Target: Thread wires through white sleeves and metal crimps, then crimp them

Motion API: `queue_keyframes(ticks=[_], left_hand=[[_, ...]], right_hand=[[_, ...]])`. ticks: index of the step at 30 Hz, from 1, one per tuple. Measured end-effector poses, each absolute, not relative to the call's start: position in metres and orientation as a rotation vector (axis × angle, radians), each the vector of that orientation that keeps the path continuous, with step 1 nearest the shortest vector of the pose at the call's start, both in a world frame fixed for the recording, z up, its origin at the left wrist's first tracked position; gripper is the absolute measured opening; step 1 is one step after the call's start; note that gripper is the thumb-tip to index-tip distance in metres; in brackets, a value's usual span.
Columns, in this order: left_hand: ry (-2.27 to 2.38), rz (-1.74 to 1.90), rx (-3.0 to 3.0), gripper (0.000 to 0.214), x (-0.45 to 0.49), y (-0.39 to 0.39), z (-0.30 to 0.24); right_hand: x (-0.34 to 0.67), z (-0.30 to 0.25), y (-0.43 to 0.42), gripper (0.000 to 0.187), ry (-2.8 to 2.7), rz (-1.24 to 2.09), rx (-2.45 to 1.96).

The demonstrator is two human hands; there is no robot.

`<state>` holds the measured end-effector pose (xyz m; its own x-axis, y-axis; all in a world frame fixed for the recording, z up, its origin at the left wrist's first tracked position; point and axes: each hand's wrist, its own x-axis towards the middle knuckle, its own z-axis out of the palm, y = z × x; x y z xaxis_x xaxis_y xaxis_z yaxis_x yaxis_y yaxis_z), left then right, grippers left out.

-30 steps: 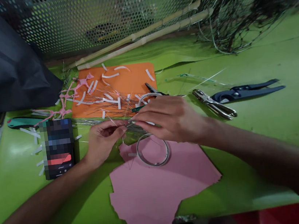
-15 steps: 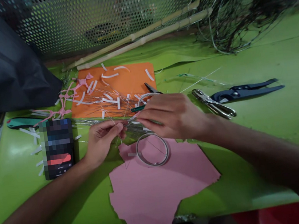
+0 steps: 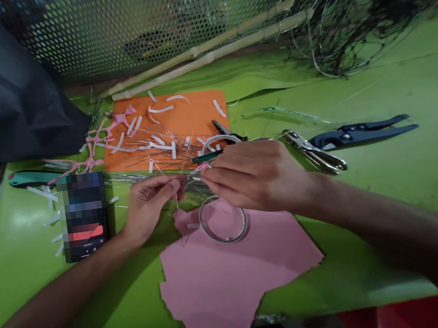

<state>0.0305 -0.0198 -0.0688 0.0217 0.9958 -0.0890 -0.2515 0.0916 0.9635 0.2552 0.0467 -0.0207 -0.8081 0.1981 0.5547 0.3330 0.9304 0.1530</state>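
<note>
My left hand (image 3: 149, 201) is pinched shut on a thin wire at the middle of the green table (image 3: 387, 185). My right hand (image 3: 255, 175) is closed beside it, its fingertips pinching a small pink paper piece (image 3: 202, 167) against the same wire. Both hands hover just above a bundle of thin silver wires (image 3: 151, 175) and a ring of clear tape (image 3: 223, 219). The tape ring rests on a torn pink paper sheet (image 3: 234, 280).
An orange sheet (image 3: 192, 116) with white strips and pink cut-outs (image 3: 97, 142) lies behind the hands. A phone (image 3: 84, 216) is at the left, a hole punch (image 3: 314, 152) and blue-handled pliers (image 3: 364, 132) at the right. Bamboo sticks (image 3: 208, 52) and tangled wire (image 3: 359, 5) line the mesh back wall.
My right hand has shifted slightly right and turned a little, and a pink piece now shows at its fingertips. My left hand has stayed pinched in place.
</note>
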Motion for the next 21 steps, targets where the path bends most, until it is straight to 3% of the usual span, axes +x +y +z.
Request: queue_keyframes(ticks=[6, 21], left_hand=[[1.070, 1.258, 0.965, 0.003, 0.0318, -0.0193, -0.0687], [1.139, 1.262, 0.971, 0.006, 0.0311, -0.0190, -0.0695]], right_hand=[[0.2534, -0.0197, 0.0431, 0.016, -2.515, -0.373, -0.385], [0.2511, -0.0260, 0.0419, 0.026, -2.515, -0.259, -0.413]])
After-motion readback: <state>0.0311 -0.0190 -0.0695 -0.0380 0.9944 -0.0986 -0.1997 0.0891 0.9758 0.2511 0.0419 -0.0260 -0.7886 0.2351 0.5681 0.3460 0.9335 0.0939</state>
